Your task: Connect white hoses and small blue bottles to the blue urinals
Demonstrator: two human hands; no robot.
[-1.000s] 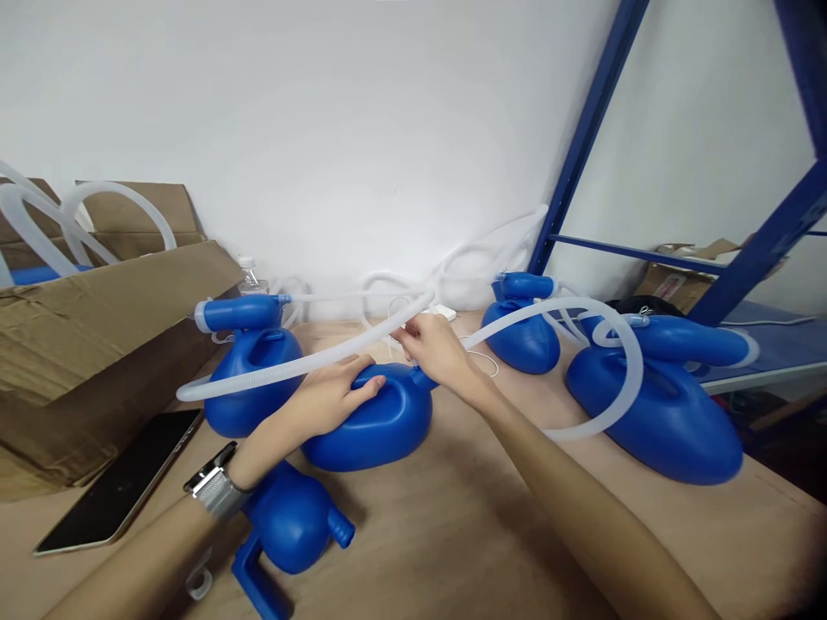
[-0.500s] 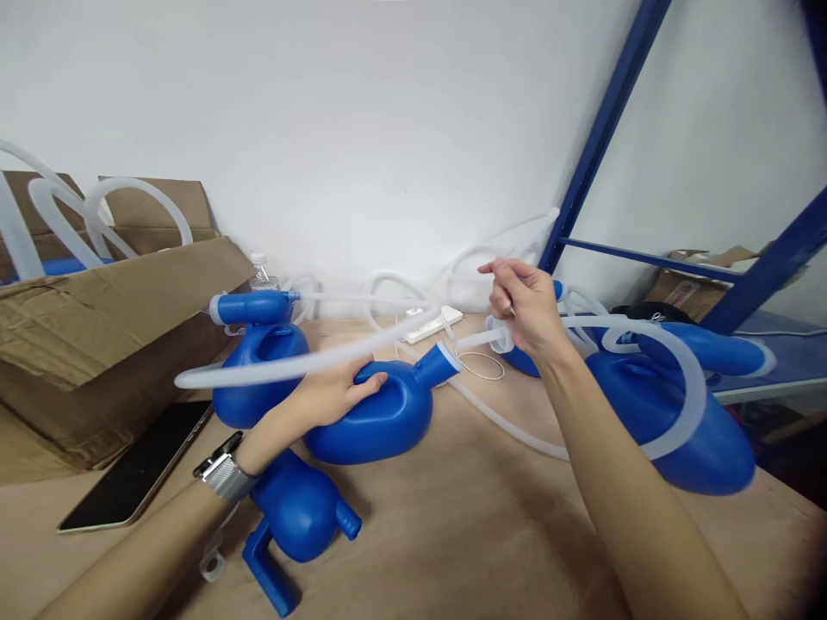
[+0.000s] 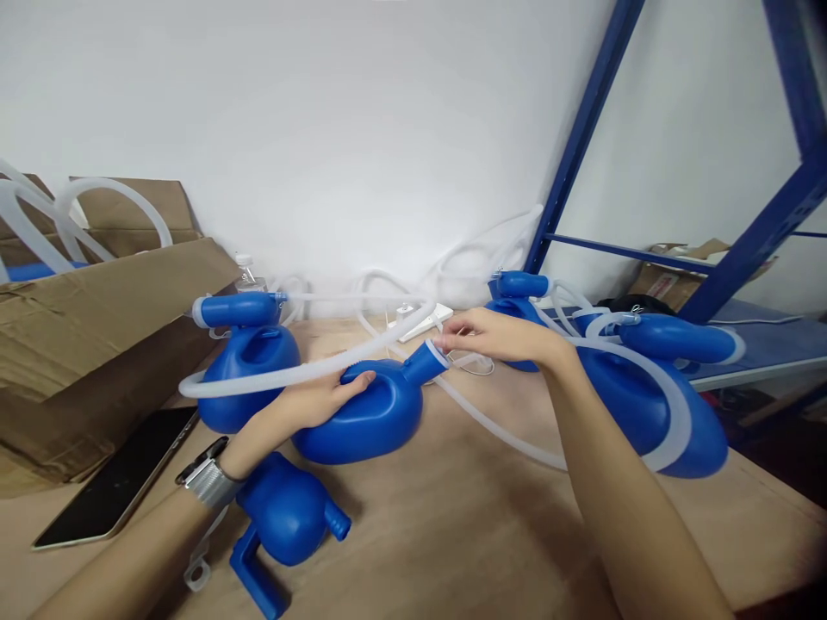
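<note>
My left hand (image 3: 329,396) grips the moulded handle of a blue plastic jug (image 3: 368,430) lying on the table, its thumb over the top. The jug's short neck points up and right and ends in a white ring (image 3: 438,355). My right hand (image 3: 494,334) is at that mouth, fingers together and fingertips at the rim; what they pinch is hidden. A translucent hose (image 3: 310,370) crosses above my left hand and loops back behind the jug. In front of my left forearm lies another blue jug (image 3: 294,517) with a spout and an angled blue arm.
Blue jugs with hoses stand at left (image 3: 249,353) and right (image 3: 685,422). A cardboard box (image 3: 109,319) holds more hoses. Beside it lies a phone (image 3: 116,482). A power strip (image 3: 423,323) sits by the wall. Blue shelf posts (image 3: 581,129) rise at right.
My right hand has come down and left to the jug's mouth. My left hand stays on the handle. The whole view has shifted slightly.
</note>
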